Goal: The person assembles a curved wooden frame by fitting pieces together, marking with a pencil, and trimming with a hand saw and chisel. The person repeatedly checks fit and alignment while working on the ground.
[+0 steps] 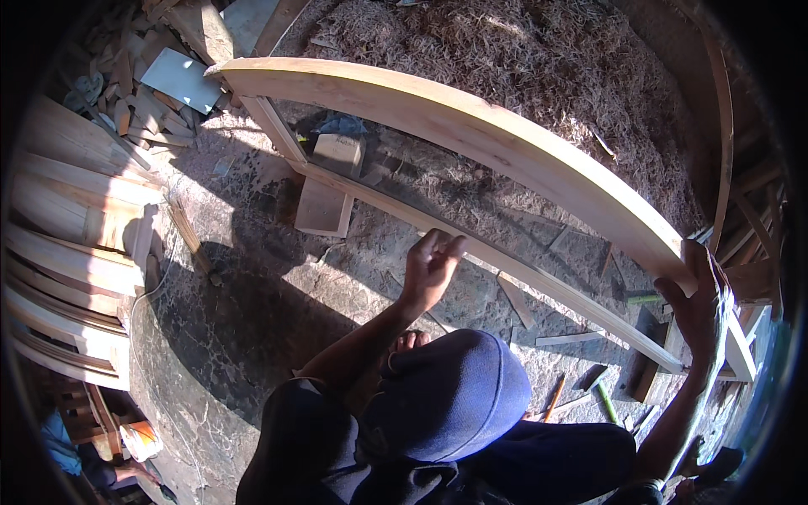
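A large wooden frame (pixel 471 126) with an arched upper rail stands across the floor before me. Its straight lower rail (pixel 551 282) runs diagonally beneath the arch. My right hand (pixel 703 299) grips the arch's right end, thumb on the near side and fingers over the outer edge. Beside the middle of the lower rail is my left hand (pixel 433 265), with its fingers curled; whether anything is pinched there is hidden. Wooden blocks (pixel 324 206) sit under the rail's left end, and a darker block (pixel 655 366) lies by its right end. My bent knee (pixel 450 396) in blue cloth hides part of the floor.
A heap of shavings (pixel 505 50) lies beyond the arch. Scrap wood (pixel 139 109) is piled far left, and curved wooden pieces (pixel 71 261) are stacked at left. Near my knee are a green-handled hammer (pixel 604 400) and an orange stick-like tool (pixel 554 399). Another person's hand (pixel 135 474) shows lower left.
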### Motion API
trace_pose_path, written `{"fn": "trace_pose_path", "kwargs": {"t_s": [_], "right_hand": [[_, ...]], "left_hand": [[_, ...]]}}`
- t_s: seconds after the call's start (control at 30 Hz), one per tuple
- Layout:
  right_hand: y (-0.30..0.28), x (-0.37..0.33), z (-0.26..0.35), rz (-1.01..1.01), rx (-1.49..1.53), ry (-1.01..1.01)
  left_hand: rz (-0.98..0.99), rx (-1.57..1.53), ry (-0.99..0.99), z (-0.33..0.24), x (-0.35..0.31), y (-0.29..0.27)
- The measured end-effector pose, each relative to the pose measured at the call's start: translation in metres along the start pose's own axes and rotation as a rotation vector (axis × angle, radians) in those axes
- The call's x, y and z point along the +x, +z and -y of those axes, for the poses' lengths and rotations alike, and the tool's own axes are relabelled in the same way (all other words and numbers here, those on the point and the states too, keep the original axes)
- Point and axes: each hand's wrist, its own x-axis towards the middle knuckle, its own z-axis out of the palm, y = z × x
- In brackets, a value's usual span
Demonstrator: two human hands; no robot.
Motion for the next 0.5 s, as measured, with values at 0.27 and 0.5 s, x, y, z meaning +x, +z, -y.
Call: {"fn": "trace_pose_path", "kwargs": {"t_s": [0.27, 0.5], "right_hand": [[0.015, 0.013, 0.088, 0.018, 0.168, -0.149], [0.011, 0.012, 0.088, 0.016, 0.149, -0.129]], "left_hand": [[-0.233, -0.772, -0.416, 0.098, 0.041, -0.077], [-0.19, -0.781, -0.525, 0.107, 0.055, -0.084]]}}
